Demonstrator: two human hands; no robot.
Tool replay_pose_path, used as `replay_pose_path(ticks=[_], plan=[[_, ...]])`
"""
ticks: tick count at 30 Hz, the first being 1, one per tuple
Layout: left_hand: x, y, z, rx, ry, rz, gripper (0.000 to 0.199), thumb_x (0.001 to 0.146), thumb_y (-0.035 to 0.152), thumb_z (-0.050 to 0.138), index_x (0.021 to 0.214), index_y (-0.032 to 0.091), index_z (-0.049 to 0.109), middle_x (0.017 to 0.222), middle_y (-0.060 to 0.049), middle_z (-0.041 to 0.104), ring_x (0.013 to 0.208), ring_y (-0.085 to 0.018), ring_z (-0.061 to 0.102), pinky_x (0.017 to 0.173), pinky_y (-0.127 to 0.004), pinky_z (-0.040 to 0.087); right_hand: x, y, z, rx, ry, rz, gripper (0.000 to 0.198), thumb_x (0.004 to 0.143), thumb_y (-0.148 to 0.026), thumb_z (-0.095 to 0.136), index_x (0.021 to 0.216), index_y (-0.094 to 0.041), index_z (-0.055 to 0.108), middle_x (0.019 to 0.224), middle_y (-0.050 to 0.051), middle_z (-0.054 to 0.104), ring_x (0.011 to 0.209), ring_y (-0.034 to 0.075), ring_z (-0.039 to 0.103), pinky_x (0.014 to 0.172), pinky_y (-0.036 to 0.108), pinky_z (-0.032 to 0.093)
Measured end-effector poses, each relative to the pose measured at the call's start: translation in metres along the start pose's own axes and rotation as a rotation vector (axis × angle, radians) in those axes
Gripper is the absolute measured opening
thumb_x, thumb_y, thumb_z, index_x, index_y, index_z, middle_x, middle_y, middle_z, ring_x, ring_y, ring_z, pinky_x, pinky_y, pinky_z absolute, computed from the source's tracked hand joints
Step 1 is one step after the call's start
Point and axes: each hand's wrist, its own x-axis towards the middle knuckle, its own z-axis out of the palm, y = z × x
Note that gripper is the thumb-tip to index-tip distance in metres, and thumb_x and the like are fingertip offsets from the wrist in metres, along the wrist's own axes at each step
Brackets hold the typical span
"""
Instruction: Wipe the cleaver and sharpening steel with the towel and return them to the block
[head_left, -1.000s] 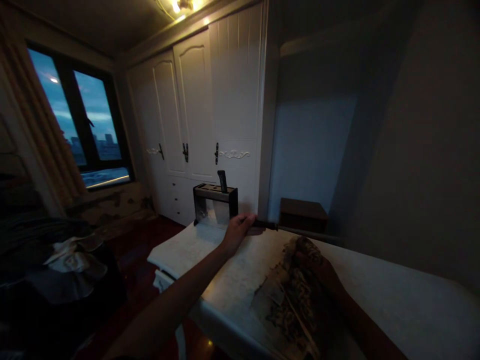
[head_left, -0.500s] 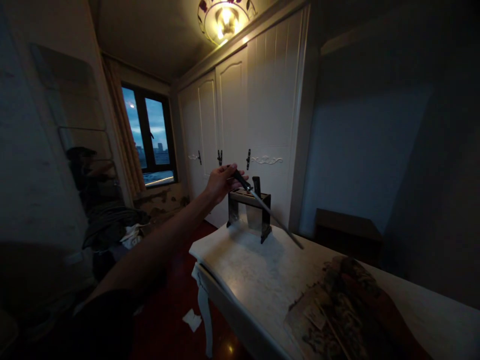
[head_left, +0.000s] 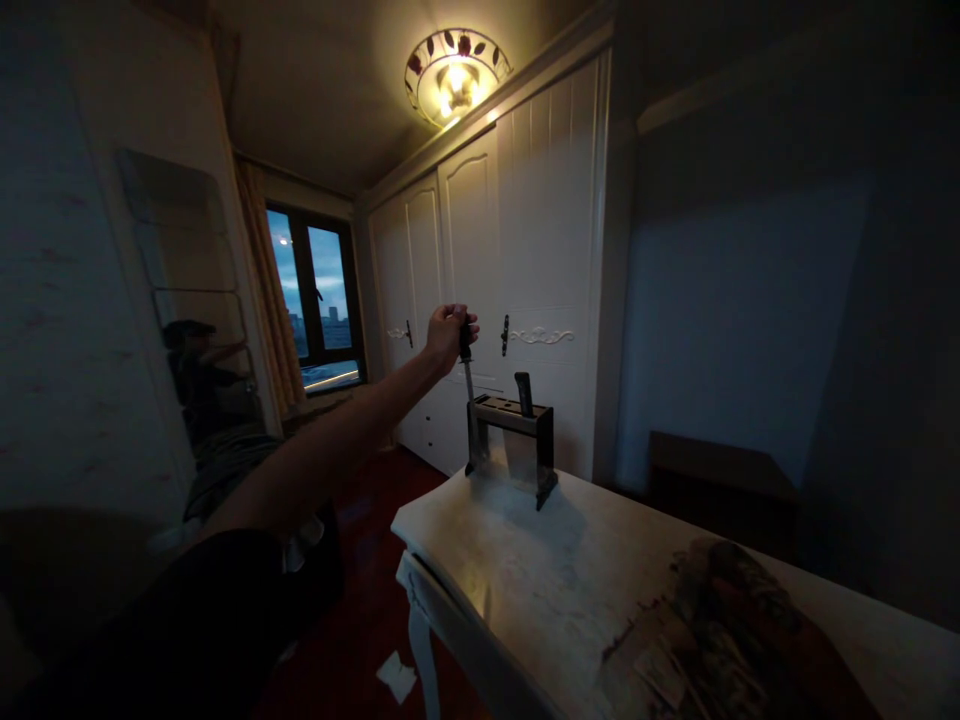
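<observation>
My left hand (head_left: 451, 335) is closed around the black handle (head_left: 466, 338) of a thin steel rod that looks like a honing steel (head_left: 470, 383). The rod points down, nearly upright, and its lower end meets the left side of the knife block (head_left: 510, 408). Whether the tip is inside a slot or in front of the block, I cannot tell. Another black-handled knife (head_left: 523, 394) stands in the block's right part. The block has a dark frame with a see-through front and stands at the table's far end. I cannot make out my right hand.
The block stands on a pale marble-look table (head_left: 540, 560) with curved legs. A dark patterned cloth bundle (head_left: 727, 620) lies at its near right. White paper (head_left: 396, 677) is on the red floor. Behind rises a white wardrobe (head_left: 547, 250); a dark low cabinet (head_left: 720, 470) stands at right.
My left hand has risen and turned the honing steel from slanting right over the table to pointing down at the block's left side. The view has tilted up slightly.
</observation>
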Motion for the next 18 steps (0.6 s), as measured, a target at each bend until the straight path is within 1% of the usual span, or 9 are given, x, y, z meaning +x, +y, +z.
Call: replay_pose_path(ticks=[3, 5, 7, 8, 10, 12, 15, 18], plan=[[0.020, 0.002, 0.010, 0.052, 0.061, 0.055, 0.008, 0.094, 0.018, 0.043, 0.086, 0.019, 0.043, 0.070, 0.003, 0.056, 0.051, -0.008, 0.053, 0.049, -0.020, 0.039, 0.000, 0.001, 0.000, 0.046, -0.054, 0.036, 0.054, 0.049, -0.058, 0.073, 0.102, -0.049, 0.071, 0.077, 0.011, 0.074, 0.085, 0.041, 0.069, 0.065, 0.045, 0.055], [0.032, 0.003, 0.016, 0.066, 0.109, 0.091, 0.008, 0.094, 0.018, 0.043, 0.086, 0.020, 0.043, 0.069, 0.004, 0.054, 0.050, -0.007, 0.051, 0.048, -0.020, 0.037, 0.002, 0.002, 0.000, 0.062, -0.066, 0.055, 0.050, 0.048, -0.057, 0.074, 0.098, -0.048, 0.072, 0.075, 0.011, 0.074, 0.086, 0.041, 0.070, 0.065, 0.045, 0.055], [0.042, 0.003, 0.022, 0.067, 0.144, 0.118, 0.009, 0.093, 0.018, 0.042, 0.085, 0.020, 0.043, 0.067, 0.004, 0.053, 0.049, -0.007, 0.049, 0.046, -0.019, 0.035, 0.004, 0.003, 0.000, 0.071, -0.068, 0.068, 0.051, 0.046, -0.057, 0.075, 0.096, -0.045, 0.074, 0.076, 0.010, 0.075, 0.087, 0.041, 0.070, 0.067, 0.045, 0.055], [0.046, 0.003, 0.024, 0.067, 0.153, 0.129, 0.009, 0.093, 0.018, 0.043, 0.085, 0.020, 0.044, 0.066, 0.004, 0.053, 0.048, -0.007, 0.048, 0.045, -0.019, 0.034, 0.005, 0.004, -0.001, 0.076, -0.067, 0.073, 0.054, 0.045, -0.057, 0.076, 0.096, -0.041, 0.075, 0.077, 0.010, 0.075, 0.089, 0.041, 0.070, 0.070, 0.045, 0.056], [0.053, 0.001, 0.029, 0.071, 0.159, 0.141, 0.011, 0.093, 0.020, 0.043, 0.083, 0.020, 0.047, 0.063, 0.004, 0.051, 0.046, -0.007, 0.046, 0.043, -0.020, 0.032, 0.006, 0.004, -0.001, 0.085, -0.071, 0.078, 0.059, 0.043, -0.056, 0.078, 0.096, -0.030, 0.077, 0.081, 0.012, 0.076, 0.092, 0.042, 0.070, 0.076, 0.045, 0.057], [0.060, -0.001, 0.034, 0.080, 0.152, 0.152, 0.016, 0.094, 0.024, 0.041, 0.080, 0.020, 0.049, 0.060, 0.004, 0.050, 0.044, -0.008, 0.044, 0.042, -0.020, 0.031, 0.006, 0.005, -0.002, 0.095, -0.080, 0.082, 0.060, 0.042, -0.055, 0.079, 0.092, -0.021, 0.077, 0.083, 0.014, 0.076, 0.093, 0.042, 0.070, 0.079, 0.043, 0.057], [0.069, -0.004, 0.040, 0.093, 0.142, 0.162, 0.020, 0.094, 0.026, 0.042, 0.078, 0.020, 0.051, 0.060, 0.004, 0.048, 0.044, -0.007, 0.042, 0.040, -0.020, 0.029, 0.004, 0.005, -0.003, 0.104, -0.098, 0.097, 0.056, 0.045, -0.054, 0.079, 0.089, -0.019, 0.077, 0.083, 0.013, 0.076, 0.091, 0.041, 0.070, 0.076, 0.042, 0.058], [0.077, -0.008, 0.046, 0.096, 0.137, 0.177, 0.019, 0.093, 0.024, 0.042, 0.077, 0.019, 0.051, 0.059, 0.003, 0.048, 0.044, -0.008, 0.042, 0.040, -0.020, 0.029, 0.003, 0.006, -0.003, 0.106, -0.112, 0.113, 0.055, 0.046, -0.053, 0.079, 0.089, -0.019, 0.077, 0.081, 0.012, 0.076, 0.089, 0.041, 0.070, 0.073, 0.043, 0.058]])
